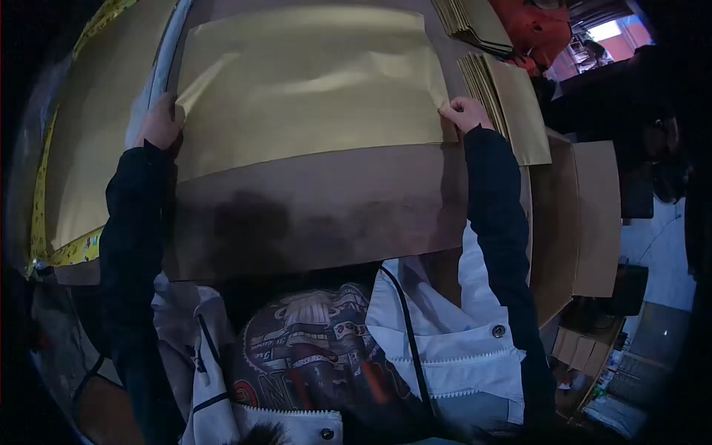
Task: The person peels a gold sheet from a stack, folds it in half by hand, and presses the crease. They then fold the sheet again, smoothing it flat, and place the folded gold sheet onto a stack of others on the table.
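A large gold sheet (311, 89) lies across a brown work surface (311, 215), its near edge slightly curved. At the sheet's left edge my left hand (162, 122) pinches it between thumb and fingers. My right hand (466, 115) grips the right edge near the near corner, with its thumb and fingers closed. Creases run inward from both held places. Left of my left hand is a larger gold sheet (104, 133) with a yellow patterned border.
Folded gold stacks (519, 111) sit at the right, beside an open cardboard box (593, 215). Behind them is a red object (530, 33). A white jacket (460, 356) and a printed shirt front (319, 348) are at the near edge.
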Demonstrator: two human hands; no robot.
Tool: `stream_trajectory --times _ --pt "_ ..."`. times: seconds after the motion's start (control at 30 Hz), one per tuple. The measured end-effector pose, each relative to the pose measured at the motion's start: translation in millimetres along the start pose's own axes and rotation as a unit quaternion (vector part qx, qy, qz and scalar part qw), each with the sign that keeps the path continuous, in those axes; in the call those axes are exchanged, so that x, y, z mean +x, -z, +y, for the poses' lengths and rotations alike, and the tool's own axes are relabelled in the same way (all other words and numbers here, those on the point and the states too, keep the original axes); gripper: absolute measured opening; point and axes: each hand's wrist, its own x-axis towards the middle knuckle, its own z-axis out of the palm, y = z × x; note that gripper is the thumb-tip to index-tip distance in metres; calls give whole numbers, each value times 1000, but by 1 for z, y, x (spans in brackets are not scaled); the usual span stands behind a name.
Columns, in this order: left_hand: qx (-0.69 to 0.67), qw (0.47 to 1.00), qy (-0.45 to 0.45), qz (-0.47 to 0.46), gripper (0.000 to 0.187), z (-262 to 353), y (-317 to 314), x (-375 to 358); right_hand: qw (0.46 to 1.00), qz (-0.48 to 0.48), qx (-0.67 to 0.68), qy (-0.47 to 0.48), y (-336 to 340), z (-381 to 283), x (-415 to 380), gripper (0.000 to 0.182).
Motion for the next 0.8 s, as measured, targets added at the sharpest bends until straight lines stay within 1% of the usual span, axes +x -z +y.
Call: stream_trajectory --times 0.03,0.07,0.1,0.17,0.2,0.23,0.27,0.3,0.33,0.37,0.4,0.43,0.47,0.53,0.57,0.63,0.67,0.73,0.8 --pt "6 1000 -7 9 31 0 0 1 1000 3 -6 4 1 -2 -1 39" --pt "18 1000 -2 -15 31 -2 1 1 1000 7 -11 8 2 -5 -2 39" --pt "18 1000 -4 -15 31 -3 1 -1 1000 8 -11 7 2 -5 -3 39" --pt "26 999 -38 24 31 -5 -1 -3 1000 7 -7 -6 2 -5 -3 41" --pt "65 997 -29 16 29 6 4 -9 1000 8 -6 -7 2 -6 -5 41" --pt "65 997 -30 15 29 8 3 -10 1000 28 -11 -1 2 -8 -7 41" --pt "85 994 -49 49 27 9 0 -11 999 48 -16 7 2 -10 -8 42" --pt "105 989 -67 82 24 12 -1 -13 999 47 -15 7 2 -12 -10 42" --pt "78 982 -110 132 16 18 -3 -18 998 65 -23 5 1 -13 -11 39" --pt "80 982 -109 132 16 19 -3 -18 996 83 -32 4 1 -16 -12 35" --pt "83 988 -108 77 14 19 -4 -17 996 83 -31 5 2 -17 -12 35" --pt "86 990 -106 21 11 18 -5 -17 997 65 -33 -2 4 -18 -12 39" --pt "77 991 -103 28 13 20 -10 -18 998 47 -34 -8 6 -20 -13 43" --pt "103 990 -90 30 15 31 -11 -20 998 33 -41 -14 7 -21 -13 42" --pt "66 991 -99 53 14 40 -11 -28 998 20 -50 -23 7 -21 -12 41" --pt "85 989 -117 35 12 70 -10 -40 998 18 -48 -23 5 -16 -9 38" --pt "12 993 -118 18 13 87 -12 -48 998 23 -43 -27 5 -17 -11 37" --pt "-34 983 -180 14 15 112 -27 -56 999 25 -38 -28 5 -16 -11 37" --pt "-60 975 -213 1 21 134 -40 -66 999 13 -32 -28 5 -14 -10 36"
